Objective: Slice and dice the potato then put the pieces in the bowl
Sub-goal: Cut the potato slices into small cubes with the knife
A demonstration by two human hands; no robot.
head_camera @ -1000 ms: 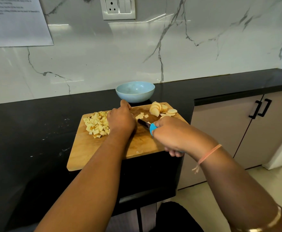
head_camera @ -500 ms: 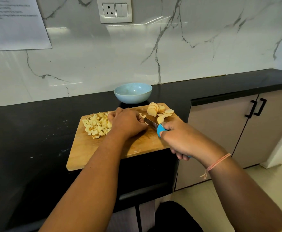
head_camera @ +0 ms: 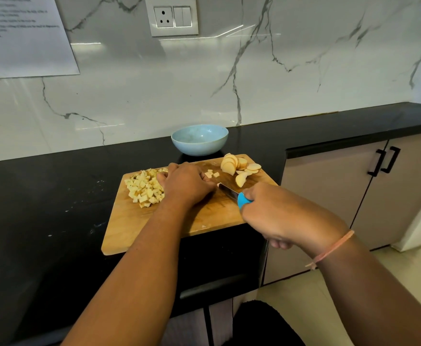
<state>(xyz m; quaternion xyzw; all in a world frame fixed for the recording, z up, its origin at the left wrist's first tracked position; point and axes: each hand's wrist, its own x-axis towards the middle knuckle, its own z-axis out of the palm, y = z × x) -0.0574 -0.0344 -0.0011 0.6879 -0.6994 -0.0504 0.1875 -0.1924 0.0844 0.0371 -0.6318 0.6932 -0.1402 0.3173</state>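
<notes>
On black worktop point(head_camera: 54, 196), centre of frame: wooden cutting board point(head_camera: 179, 228). Heap of diced potato point(head_camera: 144, 188) at board's left end; potato slices point(head_camera: 237, 164) fanned at its upper right corner, pale blue bowl point(head_camera: 199, 139) just above. Mid-board, left hand point(head_camera: 187, 183) knuckles-up, fingers curled, possibly over a hidden piece; cannot tell. Fingers of right hand point(head_camera: 279, 213) clamped on blue-handled knife point(head_camera: 232, 194), blade beside left hand.
</notes>
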